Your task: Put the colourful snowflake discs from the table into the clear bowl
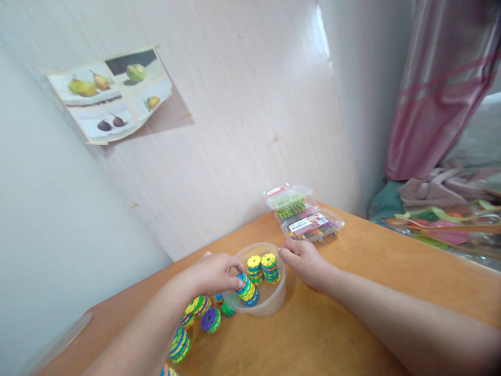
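A round translucent plastic tub (270, 305) stands on the table in front of me. Inside it, two upright stacks of notched plastic discs (255, 270) with yellow tops sit side by side. My left hand (219, 272) reaches over the tub's left rim, its thumb and fingers closed on a tilted stack of blue, green and yellow discs (248, 291). The lower end of that stack is within the tub. My right hand (306, 261) grips the tub's rim at the right. More disc stacks (211, 319) lie on the table left of the tub, partly hidden by my left forearm.
Clear plastic boxes (313, 225) with labels and colourful pieces stand behind the tub near the wall. The wooden table (391, 282) has its far edge along that wall. A bag of colourful things (454, 230) lies beyond the table at the right, below a pink curtain (426, 104).
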Motion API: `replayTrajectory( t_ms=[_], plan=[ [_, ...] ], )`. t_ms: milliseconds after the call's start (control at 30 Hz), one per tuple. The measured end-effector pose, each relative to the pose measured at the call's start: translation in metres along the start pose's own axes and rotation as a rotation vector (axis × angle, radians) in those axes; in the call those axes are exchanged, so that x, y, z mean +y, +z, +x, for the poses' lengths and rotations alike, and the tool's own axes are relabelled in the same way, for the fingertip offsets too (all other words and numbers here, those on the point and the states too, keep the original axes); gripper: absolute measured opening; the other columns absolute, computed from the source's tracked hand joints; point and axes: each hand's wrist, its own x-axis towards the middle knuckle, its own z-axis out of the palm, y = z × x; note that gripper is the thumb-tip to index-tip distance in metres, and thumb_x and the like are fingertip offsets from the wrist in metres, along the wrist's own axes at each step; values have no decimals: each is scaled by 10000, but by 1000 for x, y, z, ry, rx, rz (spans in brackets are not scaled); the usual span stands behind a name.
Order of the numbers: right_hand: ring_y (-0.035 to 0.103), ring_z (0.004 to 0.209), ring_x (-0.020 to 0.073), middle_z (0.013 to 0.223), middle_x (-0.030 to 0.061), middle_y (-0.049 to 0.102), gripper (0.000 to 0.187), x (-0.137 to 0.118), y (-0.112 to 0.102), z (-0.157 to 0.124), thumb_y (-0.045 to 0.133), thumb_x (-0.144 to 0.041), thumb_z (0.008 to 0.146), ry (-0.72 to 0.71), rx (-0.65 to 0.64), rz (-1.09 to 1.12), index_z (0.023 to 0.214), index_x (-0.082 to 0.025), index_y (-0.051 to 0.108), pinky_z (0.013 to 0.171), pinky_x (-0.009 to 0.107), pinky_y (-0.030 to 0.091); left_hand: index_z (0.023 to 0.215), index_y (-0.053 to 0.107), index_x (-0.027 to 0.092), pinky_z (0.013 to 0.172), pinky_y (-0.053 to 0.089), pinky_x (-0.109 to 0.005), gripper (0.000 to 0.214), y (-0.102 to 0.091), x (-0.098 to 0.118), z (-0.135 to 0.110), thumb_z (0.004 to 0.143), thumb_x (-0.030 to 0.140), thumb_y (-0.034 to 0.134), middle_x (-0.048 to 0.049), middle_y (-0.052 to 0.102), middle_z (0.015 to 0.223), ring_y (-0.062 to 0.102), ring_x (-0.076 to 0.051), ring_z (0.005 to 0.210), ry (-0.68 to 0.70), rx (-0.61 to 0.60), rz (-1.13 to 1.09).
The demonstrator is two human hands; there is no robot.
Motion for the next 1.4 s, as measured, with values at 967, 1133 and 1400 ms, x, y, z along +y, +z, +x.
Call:
replayTrajectory(
  t_ms=[967,1133,1400],
  plan=[
    [426,541,114,526,-32,443,291,-13,-5,-4,471,-329,825,58,-37,-52,568,-196,440,511,248,253,950,761,463,674,488,-337,484,6,47,30,624,130,632,9,780,881,692,-259,764,293,-297,350],
    [414,540,106,520,-36,430,288,-15,-6,-4,477,-316,818,59,-30,-71,561,-191,439,514,247,243,975,751,478,622,454,-314,490,4,49,27,627,147,654,15,781,910,690,-245,759,287,-334,396],
    [409,539,101,520,-40,421,276,-19,-9,-5,491,-321,806,73,-34,-99,566,-188,460,511,246,232,1107,721,430,604,423,-290,455,-3,58,20,738,184,619,-15,780,944,698,-243,814,300,-322,510]
  ],
)
